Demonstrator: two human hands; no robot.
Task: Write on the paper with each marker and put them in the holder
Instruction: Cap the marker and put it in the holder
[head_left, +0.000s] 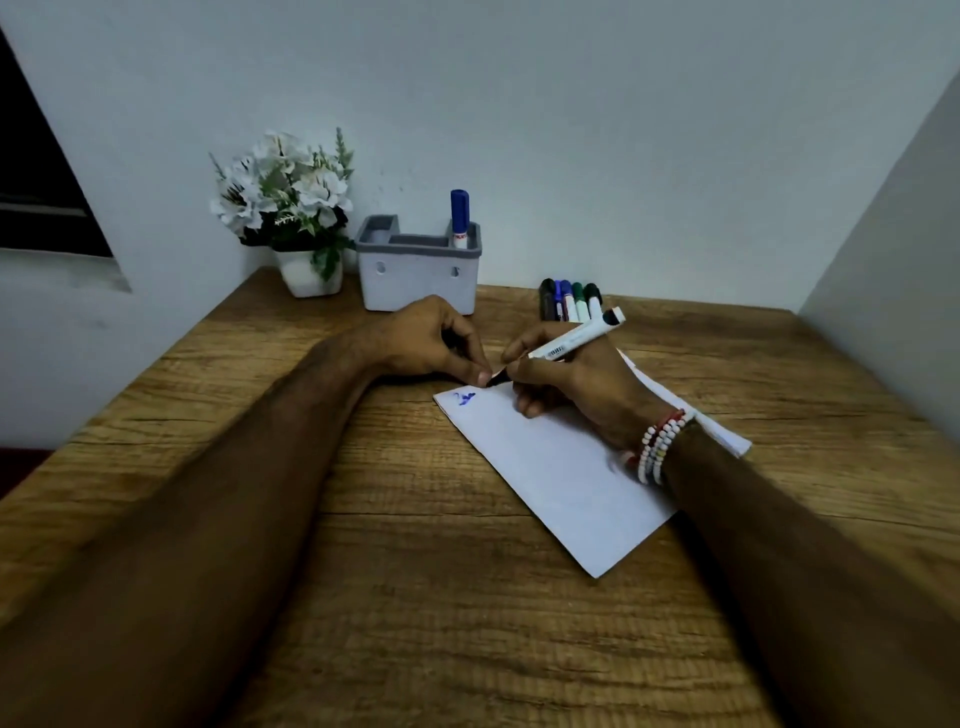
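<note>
**A:** Head view, what've you got?

**B:** Wooden table (415, 597) in a wall corner. The paper (561, 483) lies at an angle, right of the table's middle. The right hand (571, 384) rests on its far part.

**A:** Right hand state?

**B:** Fingers wrapped around a marker (566, 343) with a white barrel, in a writing grip. The dark nib is down at the paper's far-left corner. The back end points up and to the right.

**A:** Anything written?

**B:** A blue scribble (464, 400) just inside that same corner, right beside the nib.

**A:** Left hand?

**B:** The left hand (431, 338) sits on the table just off that corner, with its fingers curled in. One fingertip is right against the nib. I cannot tell if it pinches anything or only presses down.

**A:** Holder?

**B:** The holder (415, 280) is a grey-white box on the table's far edge, left of centre, just behind the left hand. One blue marker (460, 218) stands upright in its right-end compartment, cap up.

**A:** The rest of the set?

**B:** The loose markers (569, 301) lie side by side on the far edge, right of the holder and just beyond the right hand. Their caps are black, blue and green. The exact count is unclear.

**A:** Other stuff?

**B:** A flower pot (291, 208) with white blooms sits in the far-left corner, touching or nearly touching the holder. There are bead bracelets (660, 447) on the right wrist, over the paper.
</note>
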